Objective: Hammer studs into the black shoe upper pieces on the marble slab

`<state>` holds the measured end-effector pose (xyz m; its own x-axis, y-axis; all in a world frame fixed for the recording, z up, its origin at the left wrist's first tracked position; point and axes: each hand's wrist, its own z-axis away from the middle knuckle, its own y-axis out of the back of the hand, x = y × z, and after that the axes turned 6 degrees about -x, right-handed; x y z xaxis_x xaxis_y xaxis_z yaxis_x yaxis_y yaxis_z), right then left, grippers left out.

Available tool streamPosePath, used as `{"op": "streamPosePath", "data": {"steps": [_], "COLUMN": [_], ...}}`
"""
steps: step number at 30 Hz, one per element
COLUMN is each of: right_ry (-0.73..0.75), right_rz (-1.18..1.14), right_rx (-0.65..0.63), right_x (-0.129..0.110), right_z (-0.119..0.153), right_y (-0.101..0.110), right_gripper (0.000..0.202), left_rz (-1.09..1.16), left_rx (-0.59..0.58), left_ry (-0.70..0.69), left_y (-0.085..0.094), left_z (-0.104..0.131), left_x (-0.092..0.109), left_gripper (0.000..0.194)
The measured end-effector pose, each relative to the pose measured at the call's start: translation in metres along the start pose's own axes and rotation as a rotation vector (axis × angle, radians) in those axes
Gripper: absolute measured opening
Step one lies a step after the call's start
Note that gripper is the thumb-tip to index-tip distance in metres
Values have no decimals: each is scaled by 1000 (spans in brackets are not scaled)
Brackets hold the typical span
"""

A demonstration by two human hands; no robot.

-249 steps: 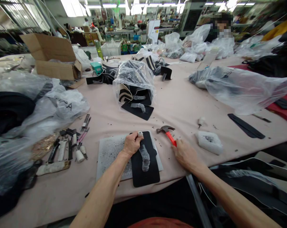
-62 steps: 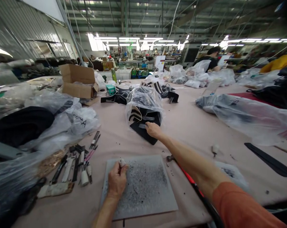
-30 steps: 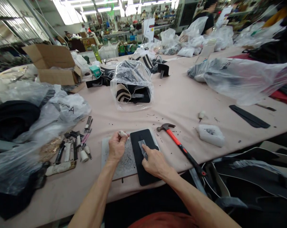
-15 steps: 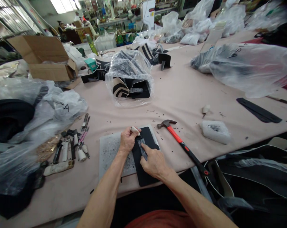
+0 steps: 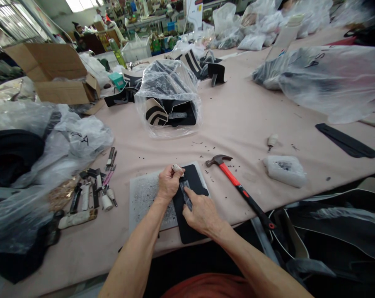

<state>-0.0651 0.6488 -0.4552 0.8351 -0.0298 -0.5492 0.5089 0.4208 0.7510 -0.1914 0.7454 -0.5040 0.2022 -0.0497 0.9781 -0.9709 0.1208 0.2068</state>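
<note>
**Small punch, crowded board**

A right hand (image 5: 201,211) pins a black panel (image 5: 190,207) flat on the cutting board (image 5: 143,198); the left hand (image 5: 168,182) pinches a small white-wrapped punch (image 5: 176,168) over it. Fingertips near the tip risk a nick, or the panel could slide. A hammer (image 5: 237,190) lies just beside; a clear bag (image 5: 168,97) sits beyond.

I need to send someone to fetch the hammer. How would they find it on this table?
Start at the grey cutting mat at the table's near edge, where both hands work on a black panel. Just right of it lies the hammer. It alone has an orange-red handle and a dark claw head.
</note>
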Motion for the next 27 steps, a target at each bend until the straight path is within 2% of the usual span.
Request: {"op": "streamPosePath", "data": {"steps": [4, 6, 8, 10, 12, 13, 14, 16, 17, 19, 21, 22, 23, 25, 27], "right_ry": [105, 149, 85, -75, -238, -295, -334, -368, -368, -355, -337, -320, -283, -137, 21], "right_rz": [-171, -276, -211, 20, 214, 238, 197, -109, -310, -636, -761, -764, -756, -638, -364], "right_rx": [-4, 80, 254, 370, 329, 283, 240, 158, 106, -6, -67, -53, -10, 166, 381], "right_x": [9, 26, 50, 77, 103, 113, 120, 127, 126, 118, 103, 93, 83, 63, 45], "right_z": [4, 3, 0, -5, -8, -9, -9, -7, -5, -1, 4, 6, 8, 11, 13], "right_y": [8, 17, 29, 40, 48, 52, 54, 58, 59, 62, 67, 71, 76, 87, 98], "right_gripper": [67, 61, 52, 46, 40, 34, 26, 9, 4, 6, 10, 12, 17, 29, 37], "left_rz": [-101, -158, -211, -254, -291, -302, -306, -308, -307, -310, -314, -313, -309, -301, -297], "left_rx": [35, 35, 26, 1, -35, -52, -62, -72, -72, -75, -80, -84, -88, -93, -95], "left_ry": [-34, -67, -102, -134, -157, -162, -164, -159, -158, -161, -167, -170, -174, -179, -183], "left_y": [-4, -4, -4, -2, -1, -1, 0, 1, 1, 2, 2, 2, 3, 3, 4], "left_z": [4, 6, 7, 8, 7, 6, 6, 5, 5, 6, 7, 8, 8, 9, 9], "left_x": [0, 0, 0, 0, -1, -1, -1, -2, -3, -3, -2, -1, -1, -1, -2], "left_gripper": [13, 11, 10, 8, 8, 8, 8, 8, 8, 8, 8, 8, 9, 9, 9]}}
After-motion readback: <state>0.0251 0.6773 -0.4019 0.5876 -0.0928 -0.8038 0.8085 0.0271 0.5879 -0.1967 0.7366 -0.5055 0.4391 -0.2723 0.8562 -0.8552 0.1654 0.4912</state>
